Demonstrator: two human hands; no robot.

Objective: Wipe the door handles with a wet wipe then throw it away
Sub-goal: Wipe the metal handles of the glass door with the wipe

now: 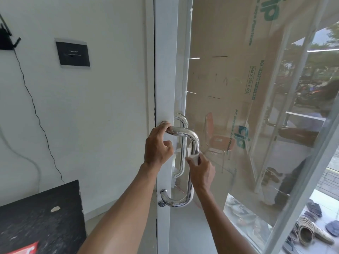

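A polished steel D-shaped door handle [190, 136] is fixed to the white frame of a glass door [166, 74]. My left hand [157, 145] grips the handle's upper horizontal arm close to the frame. My right hand [201, 169] pinches a white wet wipe [193, 158] folded round the handle's vertical bar, about a third of the way down. A second handle [180, 143] shows through the glass on the far side of the door. A round key lock [162, 204] sits under the lower mount.
A black-topped table [42, 215] with a red packet [23, 249] stands at the lower left. A black wall plate [73, 54] and a dangling cable [36, 114] are on the white wall. Cardboard, a chair [218, 142] and shoes [308, 231] show beyond the glass.
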